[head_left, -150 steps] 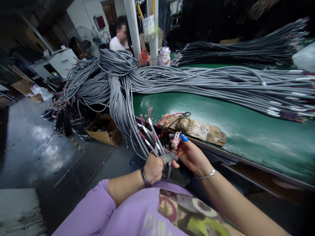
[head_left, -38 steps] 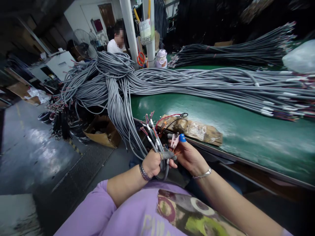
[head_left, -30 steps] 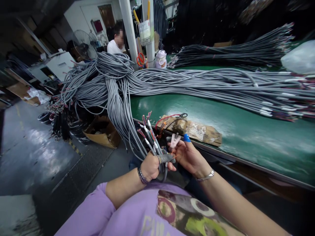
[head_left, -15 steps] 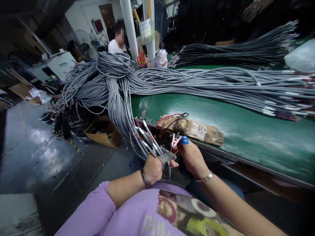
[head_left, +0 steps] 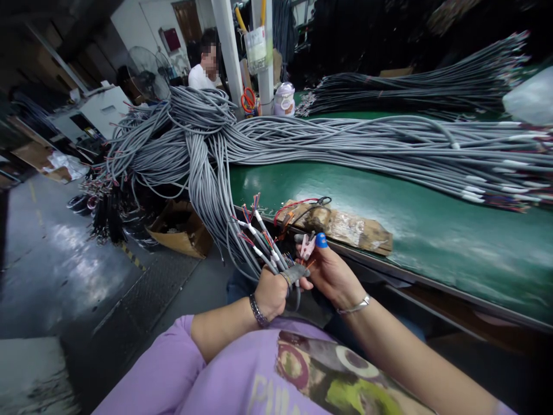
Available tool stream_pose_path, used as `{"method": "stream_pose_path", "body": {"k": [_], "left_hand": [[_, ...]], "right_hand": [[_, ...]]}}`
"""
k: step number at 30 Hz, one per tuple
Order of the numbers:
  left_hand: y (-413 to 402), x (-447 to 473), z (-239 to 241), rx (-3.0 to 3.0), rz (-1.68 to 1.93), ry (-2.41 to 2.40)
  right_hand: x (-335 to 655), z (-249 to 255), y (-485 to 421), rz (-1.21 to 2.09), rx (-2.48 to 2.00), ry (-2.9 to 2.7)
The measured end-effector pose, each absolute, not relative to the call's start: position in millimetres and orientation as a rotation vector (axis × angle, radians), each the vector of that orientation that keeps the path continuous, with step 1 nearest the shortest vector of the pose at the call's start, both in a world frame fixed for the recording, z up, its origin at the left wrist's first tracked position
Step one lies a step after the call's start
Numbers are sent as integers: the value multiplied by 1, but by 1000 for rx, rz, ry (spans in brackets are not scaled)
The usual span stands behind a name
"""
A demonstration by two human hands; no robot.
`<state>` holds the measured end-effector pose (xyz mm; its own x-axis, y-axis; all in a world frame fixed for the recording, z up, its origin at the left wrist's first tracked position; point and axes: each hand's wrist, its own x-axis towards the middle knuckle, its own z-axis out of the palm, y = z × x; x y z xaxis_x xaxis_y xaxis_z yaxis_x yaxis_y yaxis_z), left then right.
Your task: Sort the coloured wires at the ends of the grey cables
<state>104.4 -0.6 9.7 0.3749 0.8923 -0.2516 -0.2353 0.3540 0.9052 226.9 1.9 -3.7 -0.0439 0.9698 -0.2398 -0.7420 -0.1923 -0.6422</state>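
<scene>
My left hand (head_left: 273, 293), with a grey covering on its thumb, is closed around the ends of several grey cables (head_left: 262, 245). White sleeves and thin coloured wires show at those ends. A small pink clip (head_left: 307, 246), like a clothes peg, is pinched in my right hand (head_left: 334, 271), whose thumb wears a blue cover. Between the two hands, orange wire ends (head_left: 309, 265) stick out close to my left thumb. Just beyond the clip, a worn wooden board (head_left: 360, 232) with a red and a black lead lies on the table edge. Some right fingers are hidden.
A long bundle of grey cables (head_left: 345, 141) runs across the green table (head_left: 423, 236). Darker cables (head_left: 406, 89) lie behind it. A cardboard box (head_left: 179, 227) sits on the floor at left. A person (head_left: 202, 75) is in the background by a white post (head_left: 228, 52).
My right hand has moved slightly left and closer to my left hand. The pink clip has turned, and its handles are squeezed differently. My left hand keeps its hold on the cables.
</scene>
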Motion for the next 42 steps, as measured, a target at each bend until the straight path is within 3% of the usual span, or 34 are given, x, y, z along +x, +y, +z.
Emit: {"method": "stream_pose_path", "body": {"k": [13, 23, 31, 42], "left_hand": [[-5, 93, 16, 869, 945, 873], [-1, 103, 23, 849, 948, 954], [0, 107, 17, 902, 946, 953], [-2, 106, 10, 935, 932, 949]], "right_hand": [[236, 4, 1, 1563, -804, -363], [229, -10, -1, 1112, -998, -596], [220, -1, 5, 1533, -723, -435], [217, -2, 3, 1548, -694, -376]]}}
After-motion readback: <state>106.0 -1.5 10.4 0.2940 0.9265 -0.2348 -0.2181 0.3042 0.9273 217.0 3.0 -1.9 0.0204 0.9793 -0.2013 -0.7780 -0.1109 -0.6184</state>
